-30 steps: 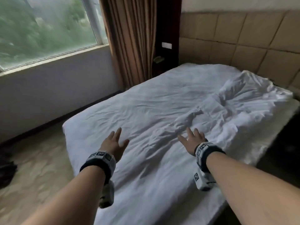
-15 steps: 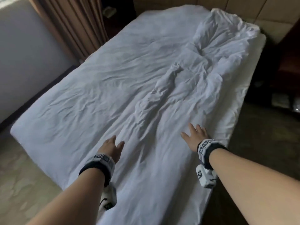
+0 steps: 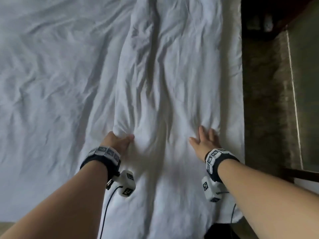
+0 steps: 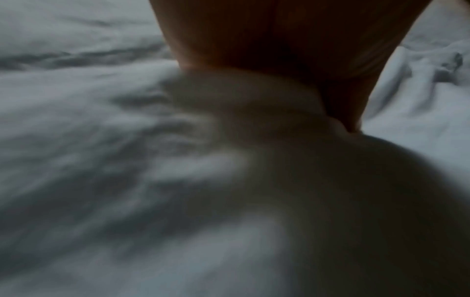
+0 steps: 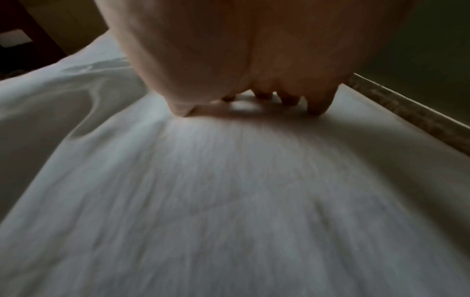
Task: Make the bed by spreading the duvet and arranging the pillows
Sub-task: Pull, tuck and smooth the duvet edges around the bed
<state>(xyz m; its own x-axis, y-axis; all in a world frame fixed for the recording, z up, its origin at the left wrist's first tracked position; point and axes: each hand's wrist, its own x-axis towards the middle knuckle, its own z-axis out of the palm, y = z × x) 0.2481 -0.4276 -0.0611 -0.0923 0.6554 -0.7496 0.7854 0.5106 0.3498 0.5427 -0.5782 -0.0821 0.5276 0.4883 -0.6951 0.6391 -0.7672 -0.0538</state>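
Observation:
A wrinkled white duvet (image 3: 164,75) covers the bed, with long folds running away from me down its middle. My left hand (image 3: 120,138) grips a bunched ridge of the duvet; its fingers are buried in the cloth and only the thumb shows. The left wrist view has the cloth (image 4: 241,112) gathered under the palm (image 4: 279,40). My right hand (image 3: 205,140) lies on the duvet near the bed's right edge, fingers spread. In the right wrist view its fingertips (image 5: 318,108) press into the fabric (image 5: 229,201). No pillow is in view.
The bed's right edge (image 3: 241,83) drops to a dark patterned floor (image 3: 267,100). Dark furniture (image 3: 259,18) stands at the top right and a dark wooden piece (image 3: 302,175) at the lower right. Cables hang from both wrist cameras.
The view has dropped closer to the bed. Both hands have come down onto the duvet; the left has closed on a fold and the right now presses on the cloth.

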